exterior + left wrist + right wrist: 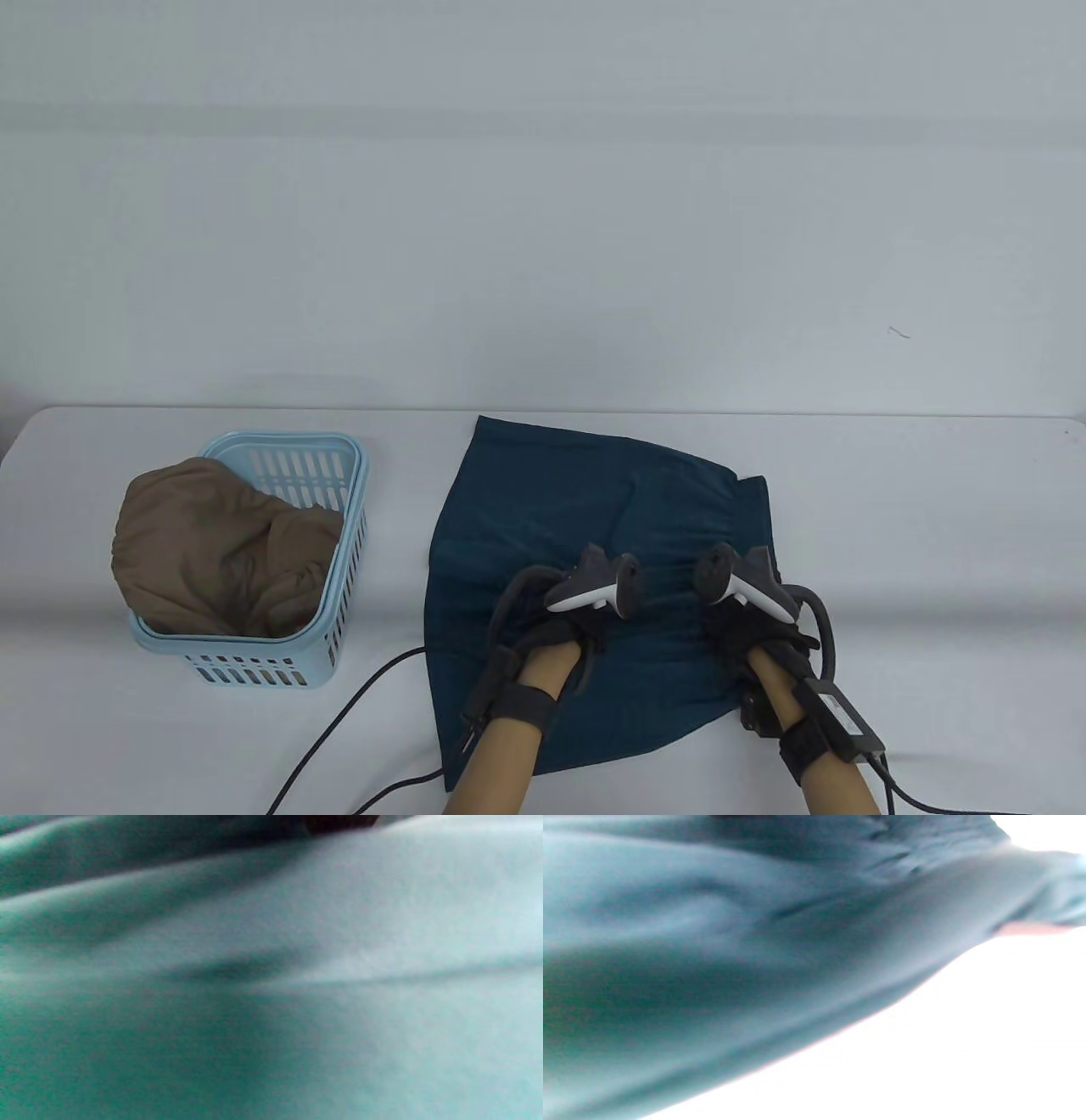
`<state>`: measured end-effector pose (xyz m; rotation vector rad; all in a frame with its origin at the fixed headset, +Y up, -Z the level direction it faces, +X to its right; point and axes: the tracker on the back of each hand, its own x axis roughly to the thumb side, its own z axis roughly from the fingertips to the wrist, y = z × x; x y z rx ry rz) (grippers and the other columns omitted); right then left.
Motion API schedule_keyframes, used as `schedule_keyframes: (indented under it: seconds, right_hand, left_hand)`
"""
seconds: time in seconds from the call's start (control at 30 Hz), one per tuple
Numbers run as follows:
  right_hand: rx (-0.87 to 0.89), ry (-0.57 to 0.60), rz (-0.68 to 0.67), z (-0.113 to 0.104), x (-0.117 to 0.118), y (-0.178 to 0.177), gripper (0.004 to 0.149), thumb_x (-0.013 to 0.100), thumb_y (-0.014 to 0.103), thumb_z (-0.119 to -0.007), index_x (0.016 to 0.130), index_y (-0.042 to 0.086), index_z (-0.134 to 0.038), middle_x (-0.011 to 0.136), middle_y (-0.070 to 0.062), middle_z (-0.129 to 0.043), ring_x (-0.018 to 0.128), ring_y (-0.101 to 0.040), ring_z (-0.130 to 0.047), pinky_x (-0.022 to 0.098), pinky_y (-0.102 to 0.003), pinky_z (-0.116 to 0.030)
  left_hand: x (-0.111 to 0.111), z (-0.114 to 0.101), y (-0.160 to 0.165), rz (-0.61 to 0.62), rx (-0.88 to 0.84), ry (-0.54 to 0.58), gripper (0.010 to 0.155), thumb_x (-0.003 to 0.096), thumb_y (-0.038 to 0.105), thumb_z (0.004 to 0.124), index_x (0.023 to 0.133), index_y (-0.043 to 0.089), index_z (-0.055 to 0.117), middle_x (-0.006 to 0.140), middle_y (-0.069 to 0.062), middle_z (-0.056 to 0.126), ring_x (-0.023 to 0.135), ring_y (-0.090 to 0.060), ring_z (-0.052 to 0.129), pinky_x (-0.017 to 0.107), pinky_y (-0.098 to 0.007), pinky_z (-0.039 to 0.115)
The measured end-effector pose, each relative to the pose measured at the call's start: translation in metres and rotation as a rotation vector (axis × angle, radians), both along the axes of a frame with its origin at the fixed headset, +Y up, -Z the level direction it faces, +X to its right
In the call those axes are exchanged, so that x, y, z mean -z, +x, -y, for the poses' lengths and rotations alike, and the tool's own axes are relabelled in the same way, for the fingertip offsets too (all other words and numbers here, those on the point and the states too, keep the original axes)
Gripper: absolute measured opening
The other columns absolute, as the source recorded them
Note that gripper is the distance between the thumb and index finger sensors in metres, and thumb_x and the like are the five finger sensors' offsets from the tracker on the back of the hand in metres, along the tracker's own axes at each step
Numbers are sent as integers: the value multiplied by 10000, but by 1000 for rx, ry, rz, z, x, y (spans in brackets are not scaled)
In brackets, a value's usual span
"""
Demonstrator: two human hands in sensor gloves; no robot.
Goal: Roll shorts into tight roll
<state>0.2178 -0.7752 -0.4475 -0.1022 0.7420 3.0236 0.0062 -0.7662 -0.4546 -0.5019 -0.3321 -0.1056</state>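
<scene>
The dark teal shorts (pixel 543 509) lie spread flat on the white table, waistband to the right. Both hands rest on the middle of the shorts, side by side. My left hand (pixel 556 632) is on the left half and my right hand (pixel 747 628) is on the right half near the gathered waistband. The trackers hide the fingers, so I cannot tell how they lie. The left wrist view shows only blurred teal fabric (pixel 254 984) close up. The right wrist view shows the fabric (pixel 712 963) and its edge against the white table.
A light blue plastic basket (pixel 355 501) stands at the left of the table with a brown garment (pixel 212 543) bulging out of it. Black glove cables (pixel 339 722) trail over the table's front between basket and shorts.
</scene>
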Motion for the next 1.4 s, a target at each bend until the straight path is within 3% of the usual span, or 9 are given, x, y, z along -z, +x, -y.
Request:
schedule_keyframes:
  seconds: [0.2, 0.37, 0.6, 0.77, 0.9, 1.0, 1.13, 1.23, 1.4]
  right_hand:
    - [-82, 198, -66, -28, -40, 46, 634, 556, 325, -583, 1082, 75, -333, 1140, -179, -117, 1060, -460, -170, 721, -710, -230]
    - [-153, 155, -82, -23, -71, 74, 673, 546, 322, -632, 1088, 111, -293, 1147, -163, -131, 1064, -453, -176, 717, -713, -235]
    - [-215, 92, -128, -12, -84, 62, 764, 525, 298, -699, 1079, 144, -196, 1142, -147, -111, 1063, -446, -172, 723, -703, -241]
    - [-242, 72, -139, -4, -78, 51, 771, 511, 268, -733, 1074, 171, -215, 1146, -130, -178, 1067, -440, -265, 722, -701, -279]
    - [-202, 58, -114, -1, -72, 48, 659, 518, 229, -714, 1063, 173, -348, 1134, -139, -398, 1046, -407, -480, 720, -687, -375]
    - [-193, 100, -102, -4, -69, 48, 612, 515, 272, -720, 1048, 185, -431, 1108, -131, -500, 1030, -396, -541, 718, -688, -392]
    - [-170, 179, -76, -6, -67, 50, 511, 524, 274, -672, 1010, 204, -532, 1067, -119, -608, 997, -383, -627, 712, -688, -417]
    - [-127, 258, -56, -8, -67, 54, 467, 516, 275, -676, 978, 220, -626, 1029, -112, -702, 962, -376, -705, 704, -689, -443]
    - [23, 340, -13, -18, -73, 64, 455, 503, 272, -694, 953, 208, -700, 1006, -108, -757, 943, -380, -742, 695, -673, -487]
  left_hand:
    - [-42, -25, -58, 60, -15, 87, 710, 554, 372, 618, 1079, 66, 252, 1110, -254, 389, 1015, -455, 545, 707, -695, 416]
    - [-97, -21, -101, 137, -84, 72, 718, 550, 371, 630, 1080, 67, 253, 1117, -257, 358, 1030, -472, 499, 699, -707, 397]
    - [-149, -12, -115, 219, -123, -48, 850, 517, 400, 706, 1078, 56, 168, 1125, -267, 217, 1053, -506, 345, 685, -732, 314]
    - [-151, 2, -116, 225, 10, -97, 923, 500, 444, 718, 1066, 41, 111, 1119, -281, 180, 1052, -519, 304, 684, -731, 307]
    - [-154, 14, -116, 248, 113, -167, 851, 516, 411, 658, 1067, 56, 115, 1106, -275, 125, 1037, -521, 248, 702, -706, 332]
    - [-150, 11, -116, 264, 88, -54, 644, 553, 301, 584, 1073, 88, 268, 1117, -243, 282, 1037, -489, 397, 704, -677, 424]
    - [-143, 8, -122, 248, -32, 56, 542, 546, 277, 579, 1056, 146, 447, 1107, -188, 451, 1017, -441, 533, 705, -647, 498]
    - [-139, 1, -128, 214, -134, 125, 481, 534, 274, 601, 1004, 174, 626, 1070, -155, 626, 981, -415, 672, 697, -645, 540]
    - [-131, -44, -143, 121, -314, 144, 427, 535, 294, 641, 931, 187, 758, 1012, -129, 786, 982, -437, 712, 695, -676, 515]
